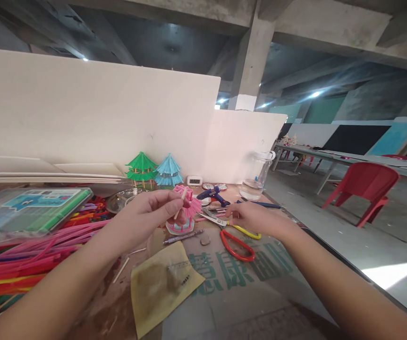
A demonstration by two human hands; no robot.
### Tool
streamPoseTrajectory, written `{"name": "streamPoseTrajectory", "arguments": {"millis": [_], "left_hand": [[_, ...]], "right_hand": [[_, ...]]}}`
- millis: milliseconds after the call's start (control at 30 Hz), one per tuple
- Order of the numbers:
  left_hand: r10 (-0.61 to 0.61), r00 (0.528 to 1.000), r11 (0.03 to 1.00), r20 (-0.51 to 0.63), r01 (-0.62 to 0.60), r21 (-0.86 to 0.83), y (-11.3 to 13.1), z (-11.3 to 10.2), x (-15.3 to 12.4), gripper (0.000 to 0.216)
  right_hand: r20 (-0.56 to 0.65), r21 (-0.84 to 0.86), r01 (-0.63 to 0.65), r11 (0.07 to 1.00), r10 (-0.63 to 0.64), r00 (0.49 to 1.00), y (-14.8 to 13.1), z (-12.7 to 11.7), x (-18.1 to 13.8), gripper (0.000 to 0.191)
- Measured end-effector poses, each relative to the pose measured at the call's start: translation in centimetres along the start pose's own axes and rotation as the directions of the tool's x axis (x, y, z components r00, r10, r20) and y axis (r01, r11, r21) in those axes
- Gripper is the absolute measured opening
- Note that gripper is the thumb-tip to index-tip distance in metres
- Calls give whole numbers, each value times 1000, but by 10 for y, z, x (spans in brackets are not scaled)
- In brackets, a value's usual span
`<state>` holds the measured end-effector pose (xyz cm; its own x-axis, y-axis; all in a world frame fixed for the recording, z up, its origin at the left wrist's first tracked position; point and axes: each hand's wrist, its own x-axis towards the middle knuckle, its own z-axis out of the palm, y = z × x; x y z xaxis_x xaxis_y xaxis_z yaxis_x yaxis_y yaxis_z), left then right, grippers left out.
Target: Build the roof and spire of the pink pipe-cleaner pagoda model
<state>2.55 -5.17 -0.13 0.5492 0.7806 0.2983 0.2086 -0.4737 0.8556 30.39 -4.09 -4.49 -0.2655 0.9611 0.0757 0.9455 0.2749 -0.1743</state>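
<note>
My left hand [159, 208] is closed, with thumb and fingers pinching a short pale wooden stick [180, 202]. Right behind it stands a small pink pavilion model [192, 208] on a hexagonal base [180, 228]; the fingers partly cover it, and whether they touch it I cannot tell. My right hand [255, 218] is loosely curled over the tools, its fingers apart and pointing down. Beside those fingertips lie scissors [221, 222] with one red and one yellow handle. A pen [184, 236] and a small round disc [205, 240] rest in front of the model.
Green [141, 167] and blue [168, 171] paper pavilions stand at the back near a small digital clock [194, 181]. A glue gun [214, 194] and water jug [255, 177] are farther right. Sandpaper [164, 288] lies in front; coloured strips [47, 252] and a plastic case [29, 210] fill the left.
</note>
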Motion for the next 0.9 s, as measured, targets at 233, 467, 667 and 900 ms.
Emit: {"name": "streamPoseTrajectory", "arguments": {"millis": [233,467,667,900], "left_hand": [[8,1000,999,-1,-8,-45,-6,10,3,27],[27,999,996,-43,-30,-85,1,17,-5,21],[60,996,997,-62,-62,-44,9,16,-10,22],[54,998,987,-32,-49,153,7,8,-10,28]], "right_hand": [[103,-40,-12,999,16,995,18,36,4,65],[67,-77,-60,995,66,996,12,50,7,43],[18,-83,-64,994,66,998,6,39,1,36],[-99,-50,-57,997,52,994,0,3,-16,36]]}}
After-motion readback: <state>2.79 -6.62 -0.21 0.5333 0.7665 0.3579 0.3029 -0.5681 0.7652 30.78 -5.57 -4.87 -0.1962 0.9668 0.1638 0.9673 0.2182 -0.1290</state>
